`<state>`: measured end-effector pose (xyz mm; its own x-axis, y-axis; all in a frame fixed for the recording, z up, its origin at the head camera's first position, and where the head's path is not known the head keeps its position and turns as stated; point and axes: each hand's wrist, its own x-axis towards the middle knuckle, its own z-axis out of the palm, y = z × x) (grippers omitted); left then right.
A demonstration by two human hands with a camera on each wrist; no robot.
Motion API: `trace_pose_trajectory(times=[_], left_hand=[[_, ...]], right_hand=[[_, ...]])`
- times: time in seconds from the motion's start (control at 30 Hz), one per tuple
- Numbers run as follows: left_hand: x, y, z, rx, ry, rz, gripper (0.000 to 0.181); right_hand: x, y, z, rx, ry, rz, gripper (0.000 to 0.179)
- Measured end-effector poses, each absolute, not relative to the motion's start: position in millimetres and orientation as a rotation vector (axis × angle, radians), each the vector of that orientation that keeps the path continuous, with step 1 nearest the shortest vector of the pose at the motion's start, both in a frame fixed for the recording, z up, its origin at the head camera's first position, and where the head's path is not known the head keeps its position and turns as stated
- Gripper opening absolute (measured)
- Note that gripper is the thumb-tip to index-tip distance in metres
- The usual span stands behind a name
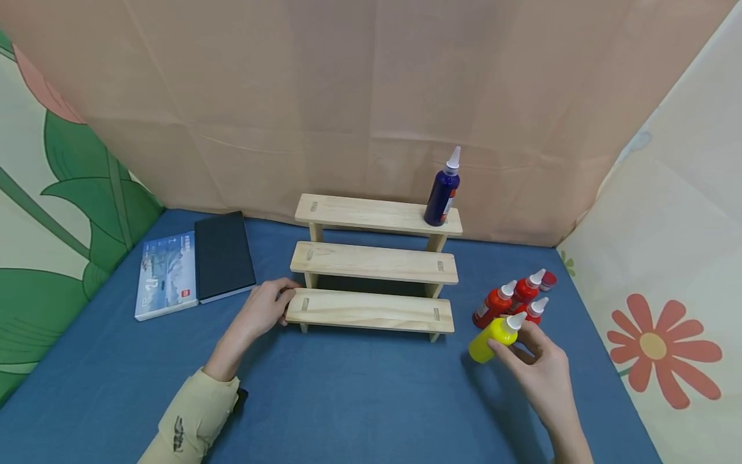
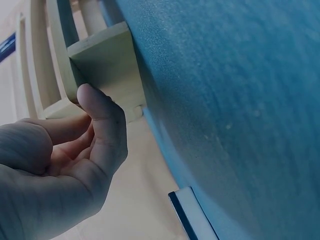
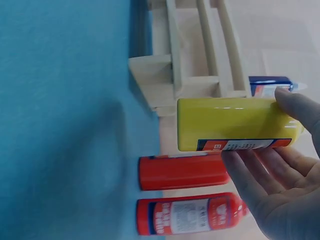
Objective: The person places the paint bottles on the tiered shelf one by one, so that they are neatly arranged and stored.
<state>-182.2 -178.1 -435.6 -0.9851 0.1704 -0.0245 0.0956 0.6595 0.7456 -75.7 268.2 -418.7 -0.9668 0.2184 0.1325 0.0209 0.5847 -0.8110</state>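
Note:
In the head view my right hand (image 1: 542,364) pinches a yellow paint bottle (image 1: 493,340) with a white nozzle, tilted and lifted over the cloth. The right wrist view has the yellow bottle (image 3: 230,122) between thumb and fingers near its top. My left hand (image 1: 266,308) grips the left end of the lowest board of a three-step wooden stand (image 1: 371,310); in the left wrist view its fingertips are at the board's corner. On the stand's top step, at the right, stands a dark blue paint bottle (image 1: 442,196). Several red paint bottles (image 1: 493,308) stand behind the yellow one.
A blue-and-white book or box (image 1: 166,274) and a black notebook (image 1: 225,254) lie side by side left of the stand. Blue cloth (image 1: 359,399) covers the table. A beige curtain (image 1: 261,96) closes off the back, with patterned panels at both sides.

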Motion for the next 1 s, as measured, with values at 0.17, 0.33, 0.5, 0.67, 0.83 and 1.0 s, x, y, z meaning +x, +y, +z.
trace_pose_trajectory(times=[0.17,0.33,0.5,0.67,0.83,1.0], left_hand=[[-182.6,-178.2,-435.5,0.223,2.777,1.235,0.029],[-182.3,-178.8,-435.6,0.220,2.777,1.234,0.029],[-181.9,-178.5,-435.3,0.215,2.779,1.236,0.029],[-181.6,-177.9,-435.0,0.210,2.775,1.242,0.028],[-181.5,-177.3,-434.9,0.209,2.773,1.242,0.029],[-181.2,-177.3,-434.6,0.201,2.770,1.249,0.029]], right_hand=[[-77.2,263.4,-409.6,-0.163,-2.576,1.313,0.051],[-81.4,260.2,-402.0,-0.111,-2.560,1.291,0.050],[-87.1,259.2,-397.5,-0.080,-2.557,1.273,0.049],[-92.6,256.5,-391.0,-0.063,-2.559,1.260,0.050],[-96.7,251.6,-383.2,-0.032,-2.540,1.279,0.050],[-100.1,247.3,-377.7,0.006,-2.522,1.297,0.049]])
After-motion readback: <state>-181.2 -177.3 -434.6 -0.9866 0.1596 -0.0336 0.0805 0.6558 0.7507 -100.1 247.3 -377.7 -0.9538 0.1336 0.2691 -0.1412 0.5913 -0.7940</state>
